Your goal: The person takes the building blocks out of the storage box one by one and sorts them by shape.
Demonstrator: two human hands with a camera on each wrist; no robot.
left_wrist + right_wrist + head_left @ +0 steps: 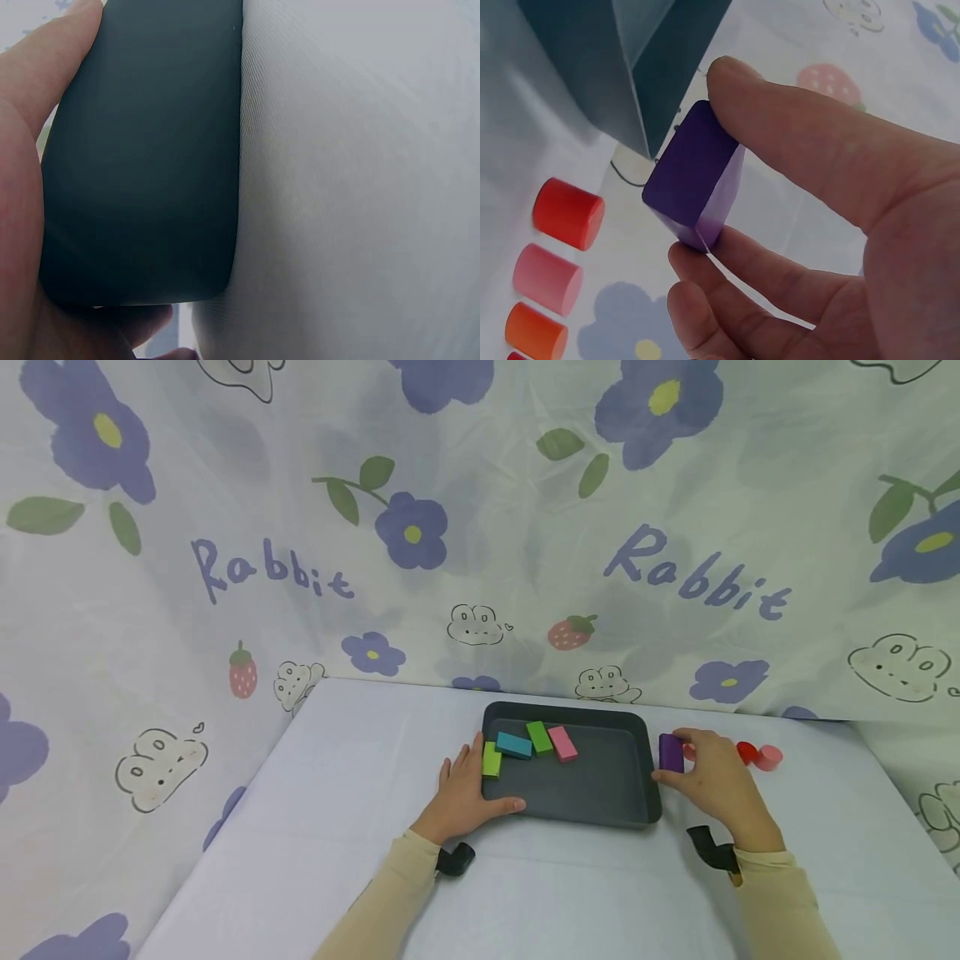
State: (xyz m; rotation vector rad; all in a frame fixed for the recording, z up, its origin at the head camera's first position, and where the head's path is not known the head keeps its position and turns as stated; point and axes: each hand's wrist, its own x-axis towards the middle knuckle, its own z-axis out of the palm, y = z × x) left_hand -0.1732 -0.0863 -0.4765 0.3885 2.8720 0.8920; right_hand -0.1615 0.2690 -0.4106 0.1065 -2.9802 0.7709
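Observation:
The right hand [716, 777] pinches a purple block [671, 753] between thumb and fingers, just outside the right wall of a dark grey tray [592, 785]. In the right wrist view the purple block [694, 165] is held tilted, near a tray corner [641, 112]. At the tray's front left corner, the left hand [459, 795] rests with fingers spread along the left side and thumb along the front rim. The left wrist view shows the tray's outer wall [150, 165] against that hand. Inside the tray lie a blue block [513, 745], a green block [539, 738], a pink block [562, 744] and a yellow-green block [491, 761].
Right of the tray, partly behind the right hand, sit several small cylinders, among them a red one [566, 214], a pink one [547, 279] and an orange one [536, 332]. A white cloth covers the table [360, 760]; a patterned curtain [510, 552] hangs behind it.

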